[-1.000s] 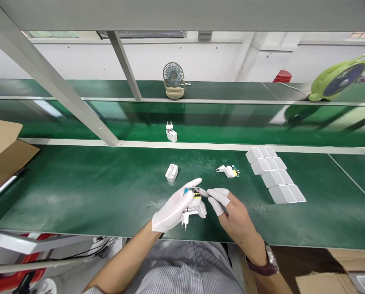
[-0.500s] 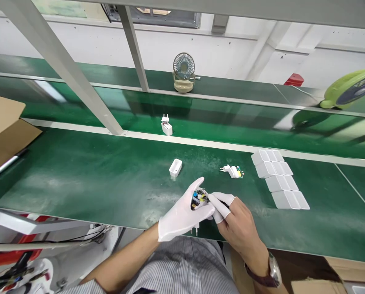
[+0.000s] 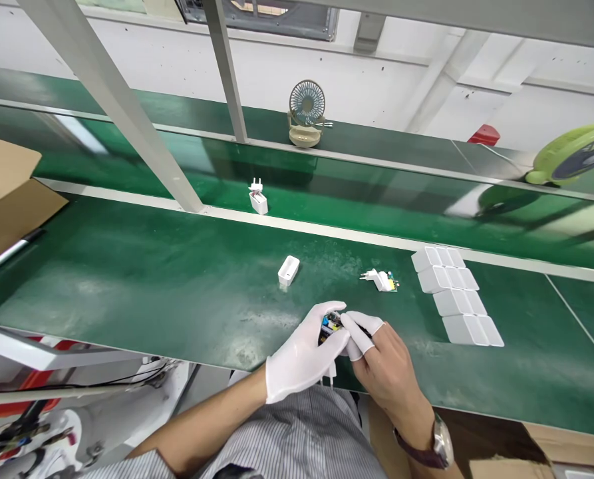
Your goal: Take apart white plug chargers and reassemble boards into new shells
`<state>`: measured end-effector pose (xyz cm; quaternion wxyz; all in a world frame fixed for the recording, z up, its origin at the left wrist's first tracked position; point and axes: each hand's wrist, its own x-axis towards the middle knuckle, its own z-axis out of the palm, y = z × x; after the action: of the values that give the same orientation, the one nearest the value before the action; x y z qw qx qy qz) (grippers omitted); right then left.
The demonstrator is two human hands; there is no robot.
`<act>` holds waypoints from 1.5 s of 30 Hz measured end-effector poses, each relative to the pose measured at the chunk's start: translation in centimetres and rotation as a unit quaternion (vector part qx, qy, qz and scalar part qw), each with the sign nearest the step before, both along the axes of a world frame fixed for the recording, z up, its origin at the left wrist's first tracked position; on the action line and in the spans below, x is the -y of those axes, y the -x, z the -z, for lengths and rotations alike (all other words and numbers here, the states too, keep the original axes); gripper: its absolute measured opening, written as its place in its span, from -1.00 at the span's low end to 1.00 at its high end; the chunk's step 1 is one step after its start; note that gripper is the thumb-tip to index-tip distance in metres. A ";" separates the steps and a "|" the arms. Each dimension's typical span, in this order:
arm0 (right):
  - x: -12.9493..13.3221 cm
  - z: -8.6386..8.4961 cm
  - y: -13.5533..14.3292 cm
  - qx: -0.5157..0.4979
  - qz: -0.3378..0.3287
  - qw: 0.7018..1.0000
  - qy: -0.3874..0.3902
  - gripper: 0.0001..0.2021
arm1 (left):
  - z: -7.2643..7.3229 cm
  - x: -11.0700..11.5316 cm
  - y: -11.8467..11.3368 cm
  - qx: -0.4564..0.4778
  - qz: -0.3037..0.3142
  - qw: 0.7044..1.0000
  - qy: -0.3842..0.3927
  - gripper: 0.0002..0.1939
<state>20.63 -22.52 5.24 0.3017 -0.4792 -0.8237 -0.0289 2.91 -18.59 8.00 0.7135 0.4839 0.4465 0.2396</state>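
In its white glove, my left hand is closed around a small circuit board crowded with blue, yellow and black parts. The white prongs of a plug stick out below that hand. My right hand, with white finger covers, is pinched at the board's right side; a dark slim thing shows between its fingers, too hidden to name. Beyond my hands stands an open white charger case. To its right lies a white plug with a circuit board attached.
Rows of white charger cases stand at the right. A part-assembled charger sits on the green belt behind the pale rail. A small fan, a green fan, a metal post and a cardboard box surround the bench.
The charger on the belt has shifted left. My left thumb and fingers have closed in more over the circuit board; my right hand keeps its pinch. The view has moved slightly.
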 end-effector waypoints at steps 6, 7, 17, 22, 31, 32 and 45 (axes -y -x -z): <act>0.0 0.2 0.2 0.004 -0.018 1.000 -0.018 -0.48 | -0.2 0.0 0.0 -0.055 0.018 0.998 -0.033 -0.57; -0.1 0.2 0.2 0.004 -0.020 1.000 -0.020 -0.48 | -0.4 0.0 0.0 -0.063 0.024 0.997 -0.033 -0.58; 0.5 0.1 1.0 0.011 0.003 0.999 -0.047 -0.42 | -0.5 0.3 0.0 -0.112 0.022 0.986 -0.125 -0.56; 0.7 0.2 1.3 -0.027 -0.002 0.999 -0.019 -0.43 | -0.7 0.5 0.1 -0.121 0.009 0.977 -0.174 -0.67; 0.4 -0.1 1.6 -0.082 -0.016 0.996 0.017 -0.54 | -0.6 0.4 0.6 -0.142 0.017 0.969 -0.202 -0.73; 0.4 -0.3 1.7 -0.085 -0.014 0.996 0.017 -0.56 | -0.6 0.4 0.6 -0.144 0.016 0.970 -0.196 -0.72; 0.9 -1.2 1.3 0.008 -0.010 1.000 0.015 -0.78 | -1.4 0.5 1.6 -0.084 0.069 0.994 -0.023 -0.18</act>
<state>19.30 -23.46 6.48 0.2881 -0.4751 -0.8313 -0.0169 1.27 -19.08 9.43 0.6770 0.5483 0.4646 0.1587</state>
